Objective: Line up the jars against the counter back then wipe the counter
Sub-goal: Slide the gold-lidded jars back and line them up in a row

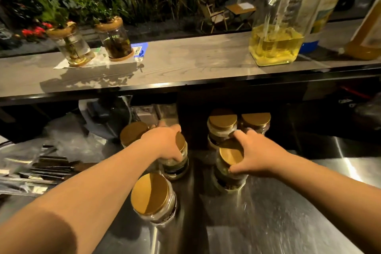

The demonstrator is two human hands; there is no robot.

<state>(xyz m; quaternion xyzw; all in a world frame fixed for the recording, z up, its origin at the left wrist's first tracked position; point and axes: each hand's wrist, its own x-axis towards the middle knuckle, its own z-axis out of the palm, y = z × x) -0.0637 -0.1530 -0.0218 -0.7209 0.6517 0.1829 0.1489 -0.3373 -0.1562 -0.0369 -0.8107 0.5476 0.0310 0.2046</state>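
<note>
Several clear jars with gold lids stand on the steel counter [268,222]. My left hand [162,142] grips the top of one jar [177,168] near the middle. My right hand [250,151] grips the lid of another jar [228,175] to its right. A loose jar [152,198] stands nearest me, in front of my left hand. Behind my left hand is a further jar [132,133]. Two jars, one [222,125] beside the other [255,121], stand at the counter's dark back.
A pile of dark flat packets and foil bags [41,168] lies at the left. Above the counter runs a grey wooden shelf [185,62] bearing two plant jars with cork lids [90,41], a square bottle of yellow liquid [276,33] and more bottles at the right.
</note>
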